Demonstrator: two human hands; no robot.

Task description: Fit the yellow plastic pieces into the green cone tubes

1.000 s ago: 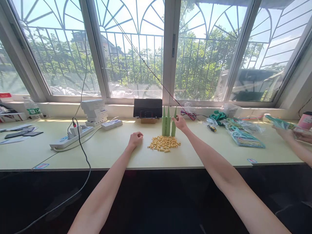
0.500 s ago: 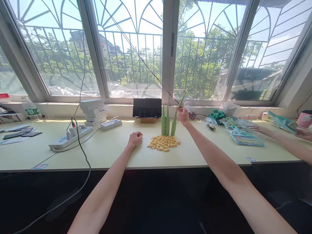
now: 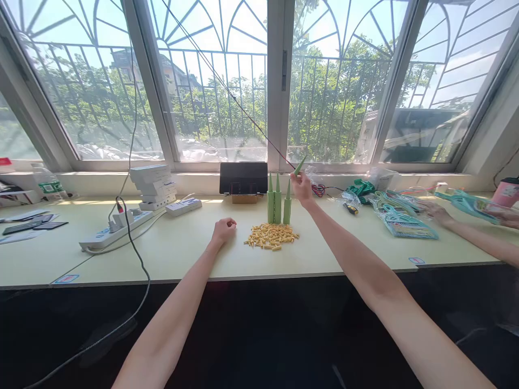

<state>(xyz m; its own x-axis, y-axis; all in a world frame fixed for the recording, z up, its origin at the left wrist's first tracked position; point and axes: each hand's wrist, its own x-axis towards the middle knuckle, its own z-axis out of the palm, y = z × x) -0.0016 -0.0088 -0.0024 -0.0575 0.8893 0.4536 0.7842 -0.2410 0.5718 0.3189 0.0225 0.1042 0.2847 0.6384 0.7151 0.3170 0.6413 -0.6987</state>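
Three green tubes (image 3: 278, 209) stand mid-frame; right hand (image 3: 302, 188) grasps a green cone (image 3: 300, 166) low, likely leaving its tip free; left hand (image 3: 224, 230) curled, grip unclear

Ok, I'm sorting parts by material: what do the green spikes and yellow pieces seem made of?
Green spikes: probably plastic, matte, judging by their even colour and lack of strong shine. Yellow pieces: perhaps plastic or wood, dull-looking; their uniform pale colour fits either, and they're too small to show grain.
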